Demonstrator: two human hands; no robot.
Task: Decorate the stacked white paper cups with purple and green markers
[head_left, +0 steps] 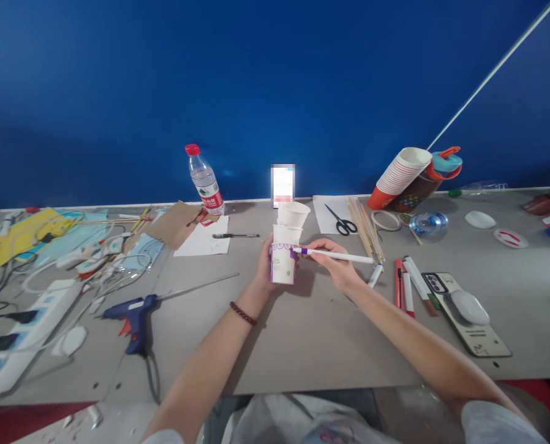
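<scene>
Several white paper cups (284,265), stacked one in another, stand in front of me near the middle of the table. Purple marks run along the lowest cup, scallops below its rim and colour down its sides. My left hand (266,265) wraps around the stack from the left. Between the fingers of my right hand (337,264) is a white marker (349,256), its purple end pointing left at the lowest cup's right side. Whether the tip touches the paper I cannot tell. Behind the cups a lit phone (283,185) leans against the blue wall, its screen blurred.
Left are a hot glue gun (139,316), a power strip (29,336), tangled cables and a water bottle (205,182). Scissors (342,222), wooden sticks (367,231), a leaning stack of cups (398,176), markers (399,283) and another phone (469,320) lie to the right.
</scene>
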